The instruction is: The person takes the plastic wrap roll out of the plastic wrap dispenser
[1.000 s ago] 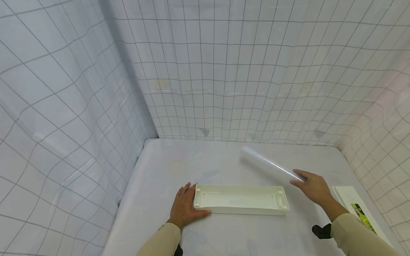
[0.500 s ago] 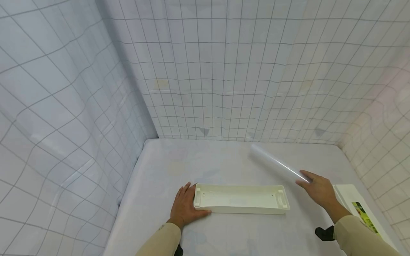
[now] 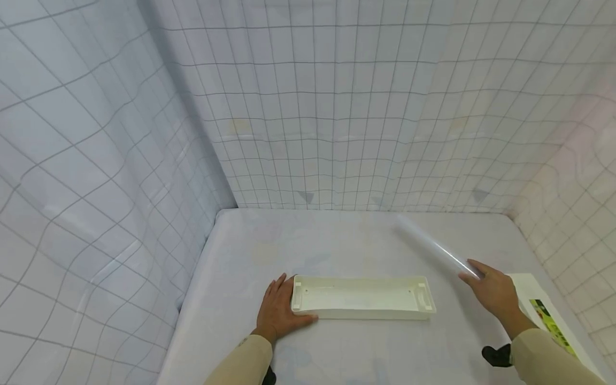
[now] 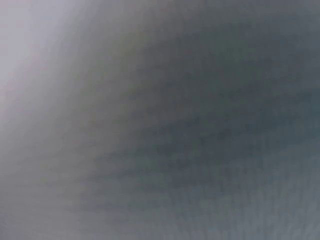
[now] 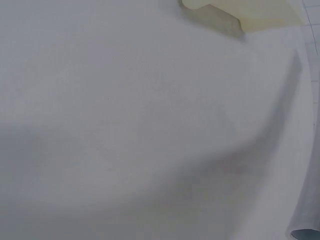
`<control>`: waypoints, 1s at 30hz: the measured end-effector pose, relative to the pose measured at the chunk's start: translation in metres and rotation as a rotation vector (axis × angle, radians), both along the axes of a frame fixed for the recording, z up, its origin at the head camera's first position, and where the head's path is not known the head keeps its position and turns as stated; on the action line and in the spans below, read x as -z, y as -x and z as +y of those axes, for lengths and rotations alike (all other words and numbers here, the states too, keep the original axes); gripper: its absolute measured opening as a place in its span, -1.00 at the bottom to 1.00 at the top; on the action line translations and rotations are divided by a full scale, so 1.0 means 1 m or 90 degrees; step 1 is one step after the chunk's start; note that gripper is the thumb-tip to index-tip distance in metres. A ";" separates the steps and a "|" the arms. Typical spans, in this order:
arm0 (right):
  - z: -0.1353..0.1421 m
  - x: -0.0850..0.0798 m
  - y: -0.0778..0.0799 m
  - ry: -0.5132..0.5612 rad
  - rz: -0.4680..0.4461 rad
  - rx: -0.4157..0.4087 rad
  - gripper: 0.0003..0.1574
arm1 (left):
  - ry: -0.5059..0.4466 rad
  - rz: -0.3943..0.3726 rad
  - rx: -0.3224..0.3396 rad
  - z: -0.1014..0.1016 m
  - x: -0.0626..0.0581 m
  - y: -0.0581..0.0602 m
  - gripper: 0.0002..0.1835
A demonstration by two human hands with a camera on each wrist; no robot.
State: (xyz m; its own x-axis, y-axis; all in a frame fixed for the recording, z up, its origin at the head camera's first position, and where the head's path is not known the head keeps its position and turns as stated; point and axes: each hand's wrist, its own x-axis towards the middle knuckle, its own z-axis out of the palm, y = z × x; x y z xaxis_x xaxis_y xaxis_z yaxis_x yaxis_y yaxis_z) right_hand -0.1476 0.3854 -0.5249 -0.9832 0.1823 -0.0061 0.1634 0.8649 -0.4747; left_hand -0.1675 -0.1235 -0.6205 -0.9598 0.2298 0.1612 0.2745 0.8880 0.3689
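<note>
A long off-white plastic box (image 3: 366, 314), open at the top, lies across the table. My left hand (image 3: 279, 313) holds its left end, thumb along the front wall and other fingers by the rear left corner. To the right of the box my right hand (image 3: 493, 291) grips the near end of a roll of clear plastic film (image 3: 445, 252) between thumb and fingers. The roll slants away to the far left above the table. In the right wrist view, the film roll (image 5: 306, 200) shows its hollow end, and the box (image 5: 220, 19) shows at the top. The left wrist view is a blur.
A white lid-like piece (image 3: 526, 283) with a green and yellow label (image 3: 551, 325) lies at the table's right side, partly behind the right forearm. The white tabletop (image 3: 308, 240) meets a grid-patterned cloth wall (image 3: 337, 133) at the back, with more cloth at both sides.
My right hand has carried the film roll to the right and slightly nearer, toward the labelled white piece. The left hand and the box have stayed in place.
</note>
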 end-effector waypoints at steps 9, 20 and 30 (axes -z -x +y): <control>0.011 0.004 -0.011 -0.024 -0.007 0.039 -0.09 | 0.000 0.003 -0.002 0.000 0.001 0.000 0.20; 0.023 0.006 -0.022 -0.012 -0.029 0.116 -0.10 | -0.006 0.007 -0.001 0.000 0.000 0.000 0.21; 0.028 0.011 -0.026 -0.006 -0.041 0.154 -0.10 | -0.004 0.011 -0.001 0.002 -0.001 0.000 0.21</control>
State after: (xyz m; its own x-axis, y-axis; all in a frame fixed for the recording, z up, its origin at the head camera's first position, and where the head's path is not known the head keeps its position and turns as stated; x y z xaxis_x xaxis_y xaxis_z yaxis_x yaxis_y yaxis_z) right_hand -0.1211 0.4136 -0.5360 -0.9088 0.4122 -0.0653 0.3957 0.8012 -0.4489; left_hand -0.1676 -0.1220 -0.6194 -0.9575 0.2265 0.1787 0.2787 0.8863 0.3699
